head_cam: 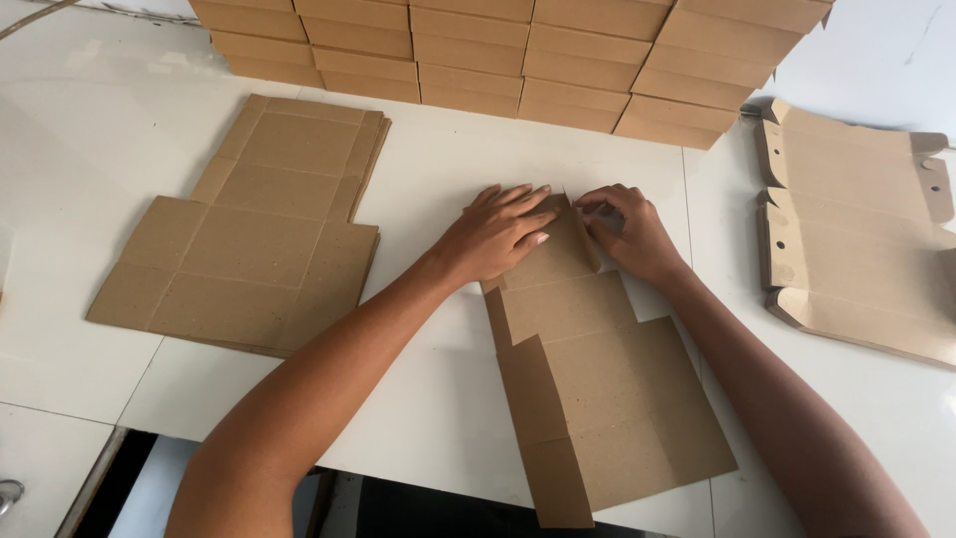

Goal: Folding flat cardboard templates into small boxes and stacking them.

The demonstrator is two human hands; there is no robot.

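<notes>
A flat brown cardboard box blank (597, 389) lies on the white table (448, 399) in front of me, its near end reaching the table's front edge. My left hand (498, 234) presses flat on the blank's far end, fingers spread. My right hand (627, 229) is beside it, its fingertips pinching a small flap at the far end that stands folded up between the two hands.
A stack of flat cardboard blanks (249, 229) lies at the left. Several rows of folded brown boxes (518, 60) are stacked along the back. Another pile of cut blanks with round holes (856, 229) sits at the right. The table's front edge runs just below the blank.
</notes>
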